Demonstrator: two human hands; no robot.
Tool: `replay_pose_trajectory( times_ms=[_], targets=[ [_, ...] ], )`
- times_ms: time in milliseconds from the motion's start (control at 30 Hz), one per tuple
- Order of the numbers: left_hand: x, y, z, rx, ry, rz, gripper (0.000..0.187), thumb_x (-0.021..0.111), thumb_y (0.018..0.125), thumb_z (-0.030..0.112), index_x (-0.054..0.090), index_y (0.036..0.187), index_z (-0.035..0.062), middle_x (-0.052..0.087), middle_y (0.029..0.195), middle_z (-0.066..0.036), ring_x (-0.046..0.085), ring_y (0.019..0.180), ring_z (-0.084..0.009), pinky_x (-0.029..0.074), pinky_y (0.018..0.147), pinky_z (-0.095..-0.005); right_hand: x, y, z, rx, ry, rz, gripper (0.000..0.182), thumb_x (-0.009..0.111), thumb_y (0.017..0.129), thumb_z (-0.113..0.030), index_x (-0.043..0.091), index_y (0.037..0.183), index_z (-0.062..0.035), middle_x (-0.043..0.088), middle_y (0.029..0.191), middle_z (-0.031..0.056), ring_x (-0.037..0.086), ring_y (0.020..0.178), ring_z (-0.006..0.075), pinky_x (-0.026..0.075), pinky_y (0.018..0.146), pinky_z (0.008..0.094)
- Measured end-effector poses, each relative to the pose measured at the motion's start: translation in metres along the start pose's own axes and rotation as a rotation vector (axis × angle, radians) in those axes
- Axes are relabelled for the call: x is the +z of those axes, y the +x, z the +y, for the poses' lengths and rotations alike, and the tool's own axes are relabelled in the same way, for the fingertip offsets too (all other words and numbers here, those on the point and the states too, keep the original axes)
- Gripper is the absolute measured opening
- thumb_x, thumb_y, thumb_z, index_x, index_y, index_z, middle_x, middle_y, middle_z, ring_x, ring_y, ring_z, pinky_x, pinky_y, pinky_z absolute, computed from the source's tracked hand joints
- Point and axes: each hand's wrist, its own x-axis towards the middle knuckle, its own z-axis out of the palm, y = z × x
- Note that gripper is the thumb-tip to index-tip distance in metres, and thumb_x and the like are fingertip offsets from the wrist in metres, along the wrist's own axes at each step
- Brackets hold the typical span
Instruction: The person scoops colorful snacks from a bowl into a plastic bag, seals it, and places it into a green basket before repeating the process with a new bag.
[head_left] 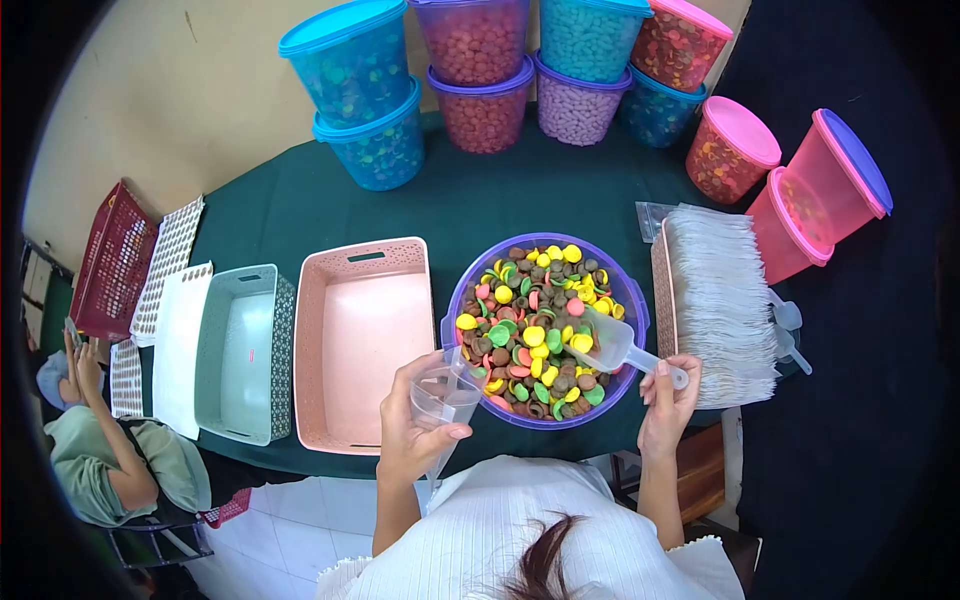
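My right hand (667, 400) is closed around the handle of a clear plastic scoop (615, 342). The scoop's bowl rests among small round pieces (540, 335) in brown, yellow, green and coral. They fill a round purple tub (642, 300) in front of me. At the tub's near left rim, my left hand (412, 415) grips a clear plastic bag (446, 388) with its mouth spread open. The bag looks empty, and its lower end hangs below my fingers.
Left of the tub stand a pink basket (303, 350) and a pale green basket (203, 360). Stacked clear bags (722, 310) fill a basket at right, beside spare scoops (788, 315). Lidded tubs (372, 140) line the back. Another person (120, 450) sits at far left.
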Motion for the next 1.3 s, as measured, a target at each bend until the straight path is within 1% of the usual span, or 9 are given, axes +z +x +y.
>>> replay_pose_trajectory(
  times_ms=[233,267,300,367,400,500,700,1067,1300],
  targets=[
    [0.002,0.008,0.001,0.054,0.052,-0.039,0.082,0.082,0.051,0.03,0.042,0.115,-0.002,0.053,0.103,-0.015,0.056,0.091,-0.021,0.047,0.077,-0.0312,0.021,0.005,-0.001,-0.161,-0.368,-0.101,0.01,0.047,0.087,-0.013,0.045,0.091,-0.0033,0.046,0.073,0.002,0.042,0.055,0.0065,0.035,0.055,0.0187],
    [0.002,0.01,0.001,0.059,0.054,-0.038,0.082,0.082,0.051,0.03,0.042,0.115,-0.002,0.053,0.103,-0.015,0.056,0.091,-0.021,0.047,0.077,-0.0312,0.019,0.004,0.001,-0.121,-0.403,-0.072,0.014,0.051,0.084,-0.016,0.05,0.092,-0.0044,0.046,0.081,0.004,0.045,0.07,0.0116,0.035,0.067,0.0267],
    [0.002,0.011,0.0,0.091,0.097,-0.053,0.081,0.082,0.051,0.03,0.042,0.114,-0.0017,0.052,0.103,-0.015,0.055,0.091,-0.021,0.046,0.079,-0.0316,0.017,0.005,0.0,-0.123,-0.4,-0.074,0.014,0.051,0.084,-0.016,0.05,0.092,-0.0044,0.046,0.081,0.004,0.045,0.07,0.0116,0.035,0.067,0.0267],
    [0.002,0.011,0.001,0.123,0.142,-0.067,0.081,0.082,0.051,0.029,0.043,0.114,-0.0014,0.052,0.102,-0.014,0.055,0.092,-0.0209,0.045,0.08,-0.0319,0.015,0.005,-0.005,-0.342,-0.947,-0.158,0.02,0.057,0.079,-0.021,0.054,0.094,-0.0083,0.044,0.091,0.0071,0.04,0.091,0.0192,0.026,0.081,0.0362],
    [0.004,0.01,0.002,0.059,0.1,-0.063,0.08,0.082,0.051,0.029,0.043,0.114,-0.0012,0.052,0.102,-0.013,0.055,0.093,-0.021,0.045,0.081,-0.0321,0.014,0.005,-0.007,-0.296,-0.953,-0.161,0.029,0.062,0.073,-0.025,0.055,0.097,-0.0117,0.041,0.099,0.0081,0.03,0.103,0.0249,0.016,0.086,0.0413],
    [0.004,0.011,0.001,0.053,0.104,-0.07,0.08,0.082,0.051,0.028,0.044,0.114,-0.001,0.052,0.102,-0.013,0.054,0.093,-0.0211,0.044,0.082,-0.032,0.019,0.01,-0.021,-0.385,-1.068,-0.219,0.028,0.065,0.069,-0.021,0.057,0.094,-0.0109,0.043,0.106,0.0079,0.033,0.101,0.0243,0.021,0.089,0.0393],
    [0.005,0.014,-0.004,0.132,0.13,-0.086,0.079,0.083,0.05,0.028,0.045,0.113,-0.0009,0.051,0.102,-0.013,0.053,0.094,-0.0214,0.043,0.082,-0.032,0.019,0.023,-0.021,-0.332,-1.001,-0.324,0.019,0.07,0.066,-0.025,0.066,0.081,-0.0136,0.04,0.123,0.0083,0.026,0.114,0.0281,0.012,0.094,0.0445],
    [-0.001,0.046,0.018,0.27,0.561,-0.188,0.081,0.081,0.048,0.03,0.044,0.115,0.0017,0.045,0.109,-0.015,0.047,0.102,-0.0276,0.039,0.086,-0.0362,0.001,0.064,-0.04,-0.255,-0.658,-0.486,0.02,0.067,0.066,-0.018,0.067,0.084,-0.0098,0.04,0.127,0.0078,0.027,0.118,0.0266,0.018,0.099,0.0409],
    [0.015,0.061,0.021,0.271,0.573,-0.251,0.083,0.082,0.045,0.029,0.045,0.114,0.0022,0.046,0.107,-0.013,0.047,0.102,-0.0258,0.039,0.086,-0.0346,0.021,0.087,-0.091,-0.502,-0.81,-0.765,0.021,0.069,0.065,-0.025,0.067,0.082,-0.0129,0.044,0.123,0.0047,0.029,0.117,0.0255,0.014,0.098,0.0398]
  ],
)
